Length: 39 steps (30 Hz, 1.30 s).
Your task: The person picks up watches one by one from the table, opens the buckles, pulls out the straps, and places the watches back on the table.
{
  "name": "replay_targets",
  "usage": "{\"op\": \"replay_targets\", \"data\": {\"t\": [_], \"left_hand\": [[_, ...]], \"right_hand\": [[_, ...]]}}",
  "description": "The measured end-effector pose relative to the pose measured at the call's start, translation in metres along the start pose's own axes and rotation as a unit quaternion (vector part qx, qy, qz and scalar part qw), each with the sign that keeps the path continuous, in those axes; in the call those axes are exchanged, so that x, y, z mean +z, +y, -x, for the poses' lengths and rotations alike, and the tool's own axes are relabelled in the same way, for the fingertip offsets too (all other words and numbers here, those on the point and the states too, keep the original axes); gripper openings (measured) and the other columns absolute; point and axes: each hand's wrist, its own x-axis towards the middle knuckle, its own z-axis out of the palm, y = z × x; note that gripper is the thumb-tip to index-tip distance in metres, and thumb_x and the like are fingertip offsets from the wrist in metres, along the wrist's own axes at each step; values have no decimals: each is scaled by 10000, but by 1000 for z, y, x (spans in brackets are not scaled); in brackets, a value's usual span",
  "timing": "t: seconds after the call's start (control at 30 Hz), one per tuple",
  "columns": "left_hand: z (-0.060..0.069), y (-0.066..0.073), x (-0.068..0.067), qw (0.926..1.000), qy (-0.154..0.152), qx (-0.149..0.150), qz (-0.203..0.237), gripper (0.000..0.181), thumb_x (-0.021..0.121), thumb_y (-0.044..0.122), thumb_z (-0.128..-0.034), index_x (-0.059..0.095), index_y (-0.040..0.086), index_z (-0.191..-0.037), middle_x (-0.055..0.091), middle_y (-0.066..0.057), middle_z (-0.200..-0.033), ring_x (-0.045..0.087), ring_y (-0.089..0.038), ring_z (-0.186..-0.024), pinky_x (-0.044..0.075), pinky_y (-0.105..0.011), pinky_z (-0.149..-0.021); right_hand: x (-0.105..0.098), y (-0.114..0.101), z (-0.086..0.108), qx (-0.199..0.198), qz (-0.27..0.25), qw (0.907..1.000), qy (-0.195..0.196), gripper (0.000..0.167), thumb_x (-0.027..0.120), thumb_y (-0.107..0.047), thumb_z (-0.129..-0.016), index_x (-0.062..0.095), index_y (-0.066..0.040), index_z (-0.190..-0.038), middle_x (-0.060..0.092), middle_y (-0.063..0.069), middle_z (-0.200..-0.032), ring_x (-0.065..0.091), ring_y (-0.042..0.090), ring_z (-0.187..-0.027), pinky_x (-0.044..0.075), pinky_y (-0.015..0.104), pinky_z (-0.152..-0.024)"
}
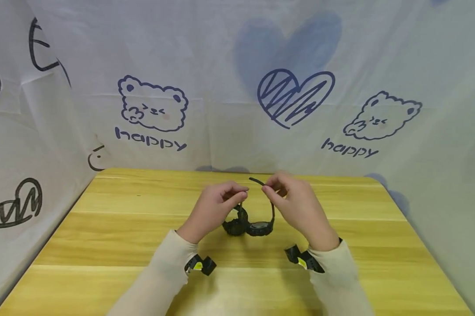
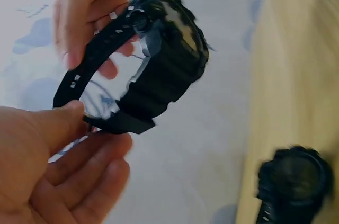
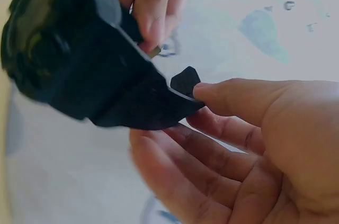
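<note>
Both hands hold a black wristwatch (image 1: pixel 259 228) by its unfastened strap, above the wooden table. My left hand (image 1: pixel 215 204) pinches one strap end between thumb and fingers; in the right wrist view a small metal buckle (image 3: pixel 154 52) shows at its fingertips. My right hand (image 1: pixel 298 204) pinches the other strap half, whose free tip (image 1: pixel 256 180) sticks out past the fingers. The left wrist view shows the watch case (image 2: pixel 180 28) tilted, its strap bent into a loop. A second black watch (image 2: pixel 295 179) rests on the table, beside the held one in the head view.
The wooden table (image 1: pixel 119 237) spreads around both arms. A white cloth (image 1: pixel 217 57) with printed bears and hearts hangs behind it and at the sides. A small black wrist camera (image 1: pixel 208 266) sits on the left sleeve, another (image 1: pixel 292 253) on the right.
</note>
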Motion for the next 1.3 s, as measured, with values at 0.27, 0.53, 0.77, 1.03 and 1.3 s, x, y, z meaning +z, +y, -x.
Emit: {"op": "replay_targets", "data": {"t": [0.27, 0.53, 0.77, 1.03, 1.3], "left_hand": [[-9, -16, 25, 9847, -690, -12, -1598, 151, 593, 238, -1070, 718, 159, -1100, 695, 28, -909, 518, -105, -665, 451, -295, -631], [-23, -30, 47, 9687, -1111, 286, -2203, 179, 549, 223, -1090, 686, 120, -1143, 742, -19, -1028, 644, -115, -757, 538, -316, -697], [-36, -36, 57, 9638, -1292, 176, -2325, 185, 548, 231, -1092, 694, 132, -1151, 743, -15, -1033, 654, -115, -784, 562, -343, -756], [-49, -39, 62, 9608, -1515, -135, -2319, 177, 578, 240, -1078, 706, 137, -1142, 727, 2, -991, 571, -83, -710, 520, -318, -717], [-59, -45, 70, 9603, -1653, -337, -2222, 140, 621, 227, -1056, 676, 142, -959, 636, 31, -844, 595, -168, -752, 500, -345, -705]], "right_hand": [[28, 38, -13, 110, 107, 9980, -606, 92, 654, -202, -1036, 720, -146, -1006, 713, -13, -871, 583, 118, -691, 506, 339, -644], [39, 70, -24, 450, 84, 9932, -1068, 121, 629, -184, -1049, 698, -139, -960, 667, -28, -802, 554, 141, -610, 442, 309, -562], [48, 91, -32, 841, -219, 9868, -1368, 129, 608, -179, -1059, 686, -98, -996, 708, 83, -828, 639, 206, -663, 470, 317, -572], [57, 106, -37, 1075, -317, 9828, -1470, 165, 592, -192, -1069, 689, -59, -1057, 726, 84, -888, 631, 158, -673, 501, 318, -592], [64, 115, -40, 1119, 34, 9841, -1377, 137, 645, -183, -1031, 702, -111, -929, 676, 9, -807, 570, 155, -623, 469, 311, -576]]}}
